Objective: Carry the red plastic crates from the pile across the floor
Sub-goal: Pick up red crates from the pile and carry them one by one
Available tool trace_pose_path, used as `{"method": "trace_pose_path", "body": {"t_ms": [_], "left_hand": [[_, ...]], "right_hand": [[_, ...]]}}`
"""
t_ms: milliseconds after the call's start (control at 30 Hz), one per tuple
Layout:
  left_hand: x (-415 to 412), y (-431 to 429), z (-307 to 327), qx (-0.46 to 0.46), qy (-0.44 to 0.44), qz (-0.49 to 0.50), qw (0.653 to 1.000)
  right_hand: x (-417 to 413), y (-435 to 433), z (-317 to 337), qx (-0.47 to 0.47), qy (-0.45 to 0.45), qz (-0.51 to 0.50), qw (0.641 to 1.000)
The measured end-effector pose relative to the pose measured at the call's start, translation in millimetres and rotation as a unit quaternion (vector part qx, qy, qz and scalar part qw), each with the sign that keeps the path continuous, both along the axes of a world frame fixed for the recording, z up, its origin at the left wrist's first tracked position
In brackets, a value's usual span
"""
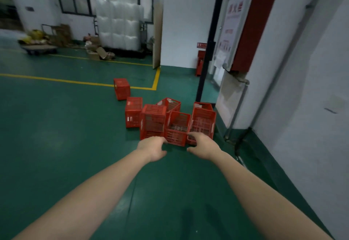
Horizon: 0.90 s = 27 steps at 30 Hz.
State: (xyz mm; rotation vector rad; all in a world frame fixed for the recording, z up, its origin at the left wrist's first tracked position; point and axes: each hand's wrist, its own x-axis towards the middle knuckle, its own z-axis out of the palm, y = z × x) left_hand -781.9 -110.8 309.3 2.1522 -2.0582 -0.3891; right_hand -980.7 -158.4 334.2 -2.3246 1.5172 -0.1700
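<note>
Several red plastic crates lie in a loose pile (pixel 170 121) on the green floor ahead of me, some on their sides. The nearest crate (pixel 178 128) lies with its opening facing up and toward me. One more red crate (pixel 122 88) stands apart, farther back by a yellow floor line. Both my arms are stretched forward. My left hand (pixel 153 148) hovers just left of the nearest crate's front edge, fingers apart and curled, holding nothing. My right hand (pixel 203 144) is at the front edge of the rightmost crate (pixel 203 123), fingers spread; whether it touches is unclear.
A white wall with a red fire cabinet (pixel 249 22) and a pipe runs along the right. A black post (pixel 209 51) stands behind the pile, with a red extinguisher box (pixel 200 63) beside it. Far back are wrapped white pallets (pixel 120 24), cardboard and a cart (pixel 40 48). Open green floor lies to the left.
</note>
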Motion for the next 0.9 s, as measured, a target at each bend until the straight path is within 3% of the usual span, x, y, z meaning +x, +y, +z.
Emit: {"method": "trace_pose_path", "body": {"t_ms": [367,600,900], "left_hand": [[73.2,-209.1,-37.6,0.019,0.024,0.056,0.998],[134.8,-379.3,-46.6,0.065,0.045,0.055,0.995],[162.0,-528.4,-75.7,0.109,0.066,0.059,0.99]], "right_hand": [[86.8,-236.0,-23.6,0.004,0.046,0.086,0.995],[140.0,-384.2,-31.3,0.025,0.049,0.074,0.996],[170.6,-548.0,-50.1,0.06,0.085,0.086,0.991]]}}
